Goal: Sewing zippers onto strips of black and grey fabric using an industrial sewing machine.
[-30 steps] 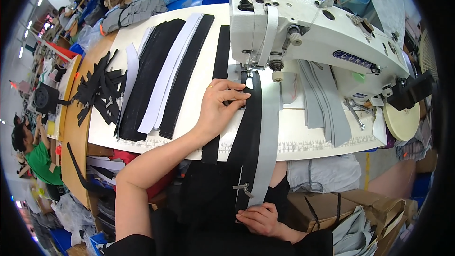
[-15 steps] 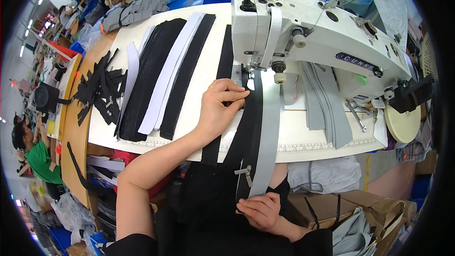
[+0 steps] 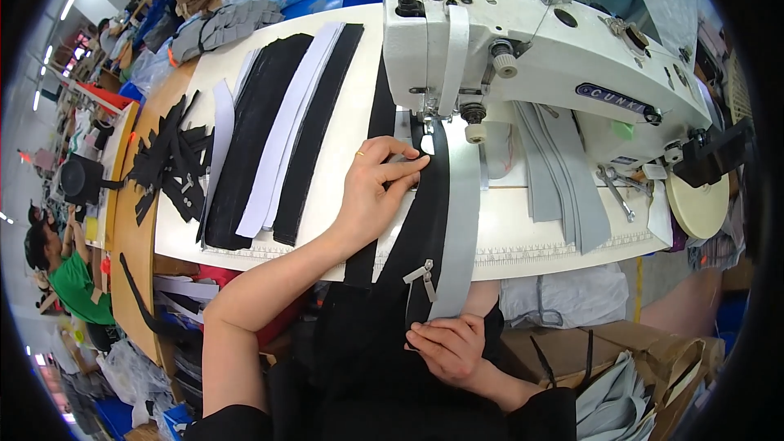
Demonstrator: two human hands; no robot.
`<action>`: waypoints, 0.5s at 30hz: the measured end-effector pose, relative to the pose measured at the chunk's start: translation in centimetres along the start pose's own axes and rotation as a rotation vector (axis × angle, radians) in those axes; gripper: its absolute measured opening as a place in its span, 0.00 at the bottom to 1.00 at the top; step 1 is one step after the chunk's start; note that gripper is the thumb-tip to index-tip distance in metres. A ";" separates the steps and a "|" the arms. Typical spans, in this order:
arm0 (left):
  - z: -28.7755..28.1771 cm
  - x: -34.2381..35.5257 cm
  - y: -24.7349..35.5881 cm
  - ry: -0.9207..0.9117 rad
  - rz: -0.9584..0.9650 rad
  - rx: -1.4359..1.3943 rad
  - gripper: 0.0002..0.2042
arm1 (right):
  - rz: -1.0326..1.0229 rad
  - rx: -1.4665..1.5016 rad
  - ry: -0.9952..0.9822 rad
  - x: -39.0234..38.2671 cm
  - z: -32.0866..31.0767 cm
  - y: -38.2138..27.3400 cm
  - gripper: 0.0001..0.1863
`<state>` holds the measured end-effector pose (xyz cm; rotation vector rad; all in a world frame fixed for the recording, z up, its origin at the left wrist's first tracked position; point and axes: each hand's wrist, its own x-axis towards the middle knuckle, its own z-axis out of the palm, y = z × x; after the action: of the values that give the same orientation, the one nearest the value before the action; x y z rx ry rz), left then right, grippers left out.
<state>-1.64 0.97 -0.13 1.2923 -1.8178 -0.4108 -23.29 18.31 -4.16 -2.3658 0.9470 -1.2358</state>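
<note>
A long black zipper [image 3: 434, 196] runs from under the needle area of a white sewing machine [image 3: 506, 57] down over the table's front edge. Along its right side lies a grey fabric strip [image 3: 461, 196]. My left hand [image 3: 380, 184] is closed, its fingertips pinching the zipper's left edge just below the presser foot. Near the lower end hang metal zipper pulls [image 3: 423, 275]. Below them my right hand [image 3: 451, 347] grips the ends of the zipper and grey strip, thumb on top; its other fingers are partly hidden. A separate black strip [image 3: 382, 106] passes beneath my left wrist.
Black and white fabric strips [image 3: 282, 139] lie in rows on the table's left. Beyond them is a pile of short black zipper pieces with pulls [image 3: 175, 155]. Grey strips [image 3: 559, 180] and a wrench [image 3: 618, 196] lie right. A person in green [image 3: 77, 286] sits far left.
My right hand and the zipper pulls have moved slightly up toward the machine as the zipper and grey strip advance. My left hand keeps its pinch near the presser foot.
</note>
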 end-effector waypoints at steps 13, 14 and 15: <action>0.3 0.0 -0.6 -0.002 -0.122 -0.180 0.14 | -0.021 -0.066 0.039 3.7 0.2 1.3 0.16; 0.3 0.0 -0.5 -0.017 -0.138 -0.175 0.15 | -0.025 -0.100 0.053 3.8 0.3 1.5 0.16; 0.3 0.0 -0.6 -0.017 -0.139 -0.174 0.15 | -0.026 -0.099 0.053 4.0 0.4 1.6 0.16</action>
<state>-1.55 0.71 -0.70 1.3002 -1.6709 -0.6429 -21.98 14.42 -2.86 -2.4394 1.0198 -1.2947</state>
